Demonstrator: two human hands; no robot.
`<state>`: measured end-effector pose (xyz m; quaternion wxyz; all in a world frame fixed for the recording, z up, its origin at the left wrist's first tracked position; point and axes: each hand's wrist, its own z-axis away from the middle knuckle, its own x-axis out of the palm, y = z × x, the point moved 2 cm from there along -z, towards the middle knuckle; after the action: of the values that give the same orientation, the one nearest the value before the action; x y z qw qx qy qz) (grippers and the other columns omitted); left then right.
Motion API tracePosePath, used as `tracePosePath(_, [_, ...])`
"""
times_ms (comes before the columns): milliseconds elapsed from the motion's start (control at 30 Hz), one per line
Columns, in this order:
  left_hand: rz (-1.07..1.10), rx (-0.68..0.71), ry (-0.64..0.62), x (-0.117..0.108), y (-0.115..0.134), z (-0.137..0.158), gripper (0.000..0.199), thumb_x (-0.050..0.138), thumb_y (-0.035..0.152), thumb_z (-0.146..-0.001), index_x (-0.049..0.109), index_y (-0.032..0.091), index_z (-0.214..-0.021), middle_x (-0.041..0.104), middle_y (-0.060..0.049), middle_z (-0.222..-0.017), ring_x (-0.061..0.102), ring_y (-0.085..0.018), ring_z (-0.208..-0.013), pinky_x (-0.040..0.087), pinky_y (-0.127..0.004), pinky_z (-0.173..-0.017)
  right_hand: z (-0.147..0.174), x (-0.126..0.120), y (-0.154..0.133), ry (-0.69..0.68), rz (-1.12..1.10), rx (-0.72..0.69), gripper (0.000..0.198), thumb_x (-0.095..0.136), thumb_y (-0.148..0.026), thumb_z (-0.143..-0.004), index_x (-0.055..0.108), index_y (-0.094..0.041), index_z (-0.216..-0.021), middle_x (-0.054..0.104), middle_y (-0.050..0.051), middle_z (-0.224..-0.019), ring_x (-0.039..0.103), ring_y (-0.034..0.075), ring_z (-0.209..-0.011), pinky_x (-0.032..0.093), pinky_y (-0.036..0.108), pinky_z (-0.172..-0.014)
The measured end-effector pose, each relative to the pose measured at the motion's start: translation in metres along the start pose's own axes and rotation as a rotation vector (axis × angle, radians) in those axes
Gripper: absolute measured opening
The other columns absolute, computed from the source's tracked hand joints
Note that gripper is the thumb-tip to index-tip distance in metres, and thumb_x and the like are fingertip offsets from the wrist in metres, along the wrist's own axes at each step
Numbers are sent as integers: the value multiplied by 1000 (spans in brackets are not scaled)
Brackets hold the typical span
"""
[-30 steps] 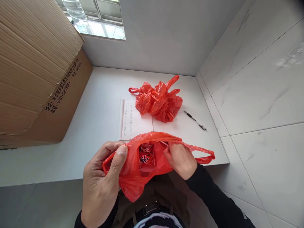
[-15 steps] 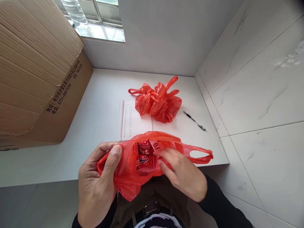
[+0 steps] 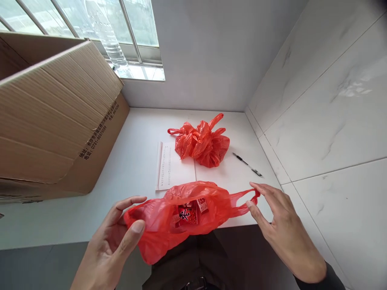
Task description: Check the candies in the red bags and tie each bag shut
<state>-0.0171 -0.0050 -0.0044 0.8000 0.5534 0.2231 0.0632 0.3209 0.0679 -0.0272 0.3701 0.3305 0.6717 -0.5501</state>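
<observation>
A red plastic bag (image 3: 165,241) lies gaping over the table's front edge, with small red printed packets (image 3: 189,215) inside. Beside its left end, my left hand (image 3: 113,237) is open, thumb and index finger spread apart. The left thumb overlaps the bag's front wall; the other fingers are partly hidden. My right hand (image 3: 279,219) has the bag's right handle loop between thumb and fingers, drawn out to the right. How firmly it grips the loop is hard to see.
Another red plastic bag (image 3: 201,143), knotted, sits on an open notebook (image 3: 166,173) behind. A black-capped pen (image 3: 246,164) lies to the right on the white table (image 3: 142,137). A big cardboard box (image 3: 69,117) stands left, near a clear bottle (image 3: 110,42) on the windowsill.
My right hand has left the bag's mouth and moved right to its handle. My left thumb and fingers have spread apart. The view has tilted up.
</observation>
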Motion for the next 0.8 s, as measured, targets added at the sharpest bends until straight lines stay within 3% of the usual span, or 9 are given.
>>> tracePosePath(100, [4,-51,23,-4,6,11,55,70,62,-79,57,32,-124,69,0,-119,66,-23,-102,56,-20,-75,0,-7,-3,-22,-55,71,39,46,-53,-101,54,-35,-134,59,4,-129,54,28,-118,56,48,-92])
tracePosePath(200, [1,-72,-26,-10,11,18,44,69,60,-81,65,28,-110,71,1,-101,64,-19,-95,52,-17,-78,1,-19,-15,-84,-203,117,27,44,-51,-102,64,-34,-110,67,-1,-108,62,23,-97,57,34,-71])
tracePosePath(300, [120,-52,-46,-20,21,18,33,74,57,-79,69,25,-87,66,2,-73,59,-16,-68,53,-20,-61,5,-39,-31,84,-368,103,20,52,-48,-102,66,-34,-104,68,-3,-106,65,19,-99,56,25,-74])
tracePosePath(367, [252,42,7,-22,35,19,31,76,55,-77,72,27,-89,69,1,-75,61,-18,-64,55,-24,-56,8,-51,-42,234,-455,40,17,57,-44,-100,67,-32,-107,69,-3,-106,67,17,-96,56,21,-81])
tracePosePath(433, [330,160,32,-16,53,21,32,75,54,-79,73,29,-99,74,-1,-87,67,-21,-71,58,-27,-58,11,-55,-54,312,-519,-10,20,60,-41,-99,66,-31,-116,68,-1,-104,68,15,-87,57,18,-77])
tracePosePath(500, [330,230,-76,-1,67,24,34,73,50,-83,72,28,-110,76,-4,-94,70,-22,-77,59,-27,-63,13,-50,-67,289,-575,-57,29,59,-37,-99,61,-31,-127,66,0,-98,68,15,-83,58,19,-74])
tracePosePath(633, [245,206,-428,37,72,33,43,66,42,-91,64,23,-129,74,-9,-105,71,-23,-89,60,-30,-77,11,-27,-100,28,-604,-268,41,53,-29,-102,49,-36,-142,64,-3,-90,66,14,-75,59,24,-77])
tracePosePath(700, [248,201,-513,49,68,37,42,65,42,-92,61,24,-130,70,-10,-113,69,-24,-96,59,-33,-84,8,-17,-115,-64,-587,-384,45,50,-25,-102,47,-36,-145,65,-2,-94,65,15,-76,59,26,-75])
tracePosePath(800, [358,177,-549,55,60,43,50,65,42,-92,49,31,-138,66,-9,-122,66,-22,-97,58,-35,-85,2,-9,-130,-67,-602,-472,36,48,-20,-101,56,-31,-135,67,0,-97,64,17,-84,56,27,-72])
